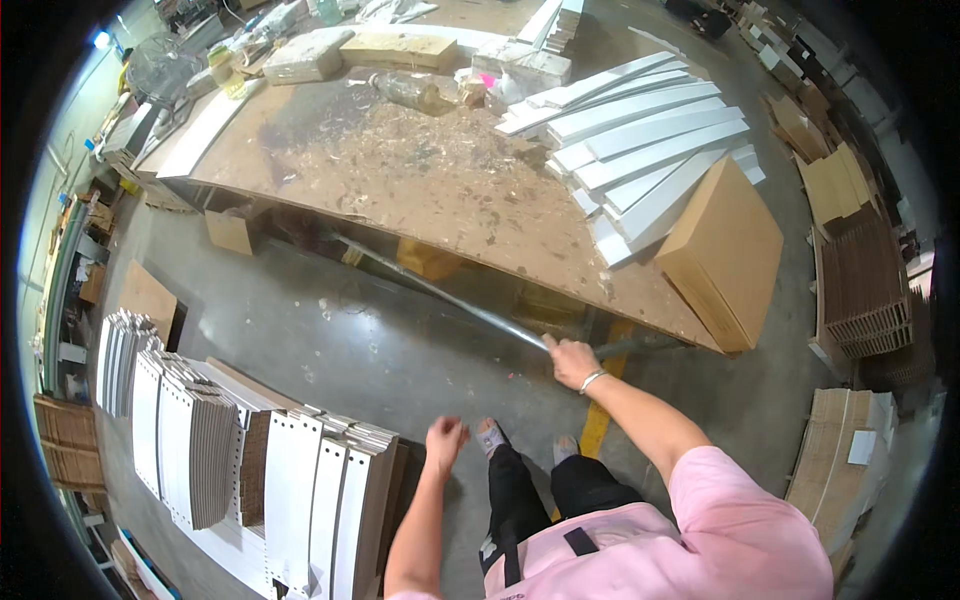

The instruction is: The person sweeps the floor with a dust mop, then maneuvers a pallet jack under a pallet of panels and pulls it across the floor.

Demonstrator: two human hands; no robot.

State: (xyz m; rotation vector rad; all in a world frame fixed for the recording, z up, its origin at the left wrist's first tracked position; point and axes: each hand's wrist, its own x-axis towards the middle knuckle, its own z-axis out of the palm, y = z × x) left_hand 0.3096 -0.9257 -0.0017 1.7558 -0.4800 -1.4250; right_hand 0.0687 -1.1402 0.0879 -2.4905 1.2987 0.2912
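My right hand (572,362) is closed around a long grey metal pipe (440,293), along the near edge of the worktable. The pipe's far end runs to the left into the shadow under the tabletop. Whether it is fixed to the table, I cannot tell. My left hand (447,440) hangs loosely curled in front of my body, over the floor, with nothing seen in it. Nearest to it are stacked white panels (290,450) with rows of holes, standing at the left.
The worn brown tabletop (400,180) carries fanned white strips (650,140), a brown cardboard box (725,250) at its right corner, and a clear plastic bottle (408,92). Cardboard stacks (835,450) stand at the right. A yellow line (597,425) crosses the grey floor.
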